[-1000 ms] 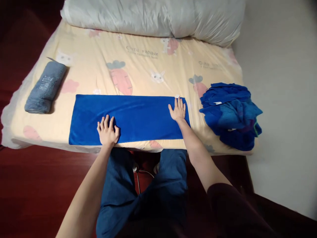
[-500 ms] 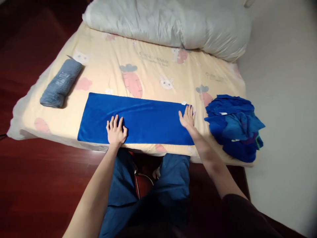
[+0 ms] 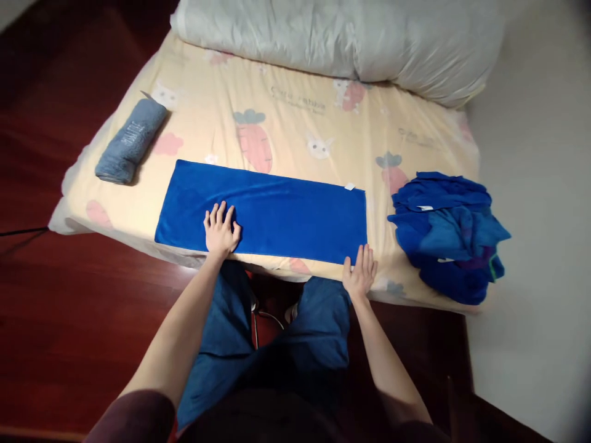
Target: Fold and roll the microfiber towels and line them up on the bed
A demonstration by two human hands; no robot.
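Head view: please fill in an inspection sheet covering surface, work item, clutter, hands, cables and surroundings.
Surface: carrot-and-rabbit-print bed sheet, lightly wrinkled.
Work item: blue towel, lying flat; white tag at its far edge, toward the right.
Clutter: rolled gray-blue towel at left; rumpled blue cloth heap at right; gray bedding at back.
Hands: left hand spread flat on the blue towel; right hand open at its near right corner.
Cables: apparently a thin dark cord at far left.
Surroundings: dark red floor; pale wall at right.
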